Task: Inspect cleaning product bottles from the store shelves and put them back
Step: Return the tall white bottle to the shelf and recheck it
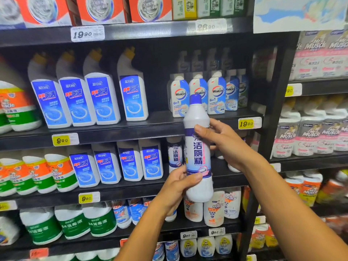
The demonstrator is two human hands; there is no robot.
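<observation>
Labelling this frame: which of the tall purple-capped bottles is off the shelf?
The bottle held upright by left hand and right hand; its twin stands shelved behind.

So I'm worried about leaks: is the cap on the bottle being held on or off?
On. The blue cap sits on the neck of the white bottle, held upright by both hands.

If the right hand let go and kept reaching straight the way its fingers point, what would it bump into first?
The right hand grips the upright white bottle, fingers pointing left. Going on, it would probably meet the matching bottle on the shelf just beyond, though depth is hard to judge.
</observation>
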